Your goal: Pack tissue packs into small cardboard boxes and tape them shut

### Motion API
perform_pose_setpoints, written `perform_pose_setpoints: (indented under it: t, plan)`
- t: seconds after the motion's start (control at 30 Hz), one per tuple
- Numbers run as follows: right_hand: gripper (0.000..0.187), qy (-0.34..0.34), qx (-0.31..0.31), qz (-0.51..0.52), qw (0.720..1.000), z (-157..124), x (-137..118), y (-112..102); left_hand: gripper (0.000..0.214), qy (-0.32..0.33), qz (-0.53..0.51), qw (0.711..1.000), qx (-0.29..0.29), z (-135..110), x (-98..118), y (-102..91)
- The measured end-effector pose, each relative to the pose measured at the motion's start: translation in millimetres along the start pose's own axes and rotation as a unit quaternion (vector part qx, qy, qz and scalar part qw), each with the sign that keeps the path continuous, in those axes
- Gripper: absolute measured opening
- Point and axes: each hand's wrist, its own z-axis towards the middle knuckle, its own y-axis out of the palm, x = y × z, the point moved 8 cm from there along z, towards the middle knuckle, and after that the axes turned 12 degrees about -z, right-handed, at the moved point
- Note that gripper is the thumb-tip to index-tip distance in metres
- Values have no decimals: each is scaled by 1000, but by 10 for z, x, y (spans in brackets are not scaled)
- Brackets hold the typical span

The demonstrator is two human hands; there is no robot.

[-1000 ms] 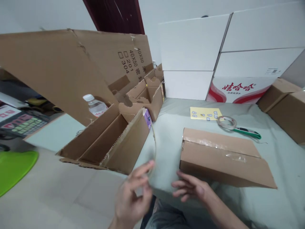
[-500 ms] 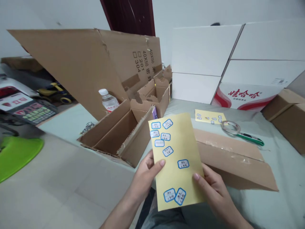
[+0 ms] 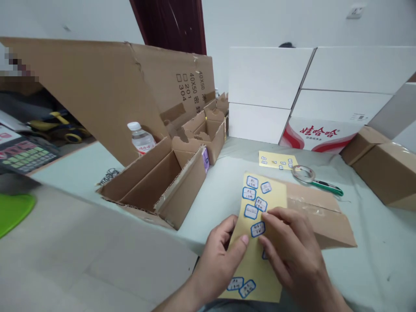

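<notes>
My left hand grips the left edge of a yellow sheet of labels, thumb on its face and fingers behind. Several white labels with blue borders and handwriting are stuck to the sheet. My right hand is over the sheet's right side, its index finger and thumb apart beside a label. Whether its fingertips touch the sheet I cannot tell. This hand covers part of another label. Partly behind the sheet lies a cardboard piece with clear tape on it.
On the table are a second label sheet, a tape roll and a green-handled cutter. To the left stand an open cardboard box and a water bottle. White cartons line the back, and a brown box sits right.
My right hand has left the sheet's lower right edge and moved up over its labels. The sheet has shifted right and down in view, while my left hand keeps hold.
</notes>
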Motion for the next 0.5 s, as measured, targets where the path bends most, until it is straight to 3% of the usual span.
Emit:
perform_pose_setpoints:
  t: [0.17,0.37,0.43,0.5]
  plan:
    - [35,26,-2,10,1000,-65,22,47,27,54,66,996,0,-27,89,26]
    - [20,72,42,90,992,-72,3,-15,23,84,143,986,14,-92,53,-25]
    - [18,69,41,162,983,-33,-43,-41,28,81,166,980,81,-112,103,-194]
    - [17,54,31,246,967,-11,-78,-81,39,63,168,966,185,-107,195,-486]
